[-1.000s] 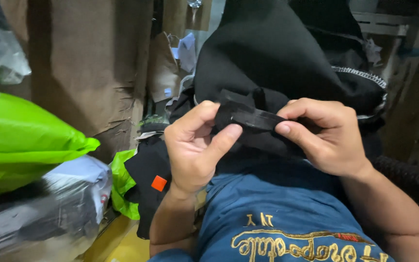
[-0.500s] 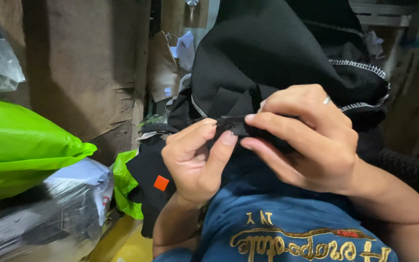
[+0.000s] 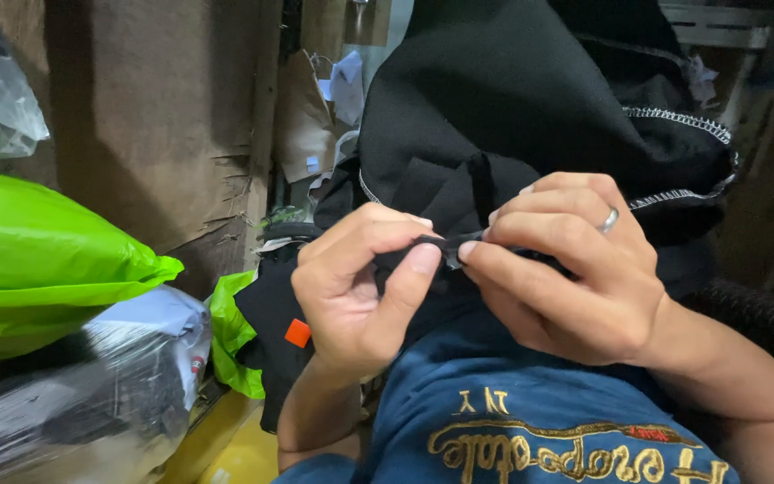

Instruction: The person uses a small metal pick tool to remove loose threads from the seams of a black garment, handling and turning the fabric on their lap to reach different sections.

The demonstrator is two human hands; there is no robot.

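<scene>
You are pinching a small fold of the black garment between both hands, right in front of your chest, so the step in hand looks like fine work on 1 spot of the fabric: picking at or lining up a narrow strip where it meets the main cloth. The garment is draping down from above over your lap, with its white-stitched edge showing at the upper right.

Your left hand is closing its grip almost fully, thumb pressing against the index finger with the thin black strip caught between them. Your right hand, wearing a ring, is meeting it from the other side, its fingertips nipping the same strip just beside your left thumb; that grip is also nearly shut, with only the fabric between the pads. The 2 grips are touching or very nearly so.

The next move is likely calling for a small, steady pull or a re-pinch along the strip, keeping the cloth taut. A green plastic bag and a cardboard box are sitting to your left, well apart from your hands.
</scene>
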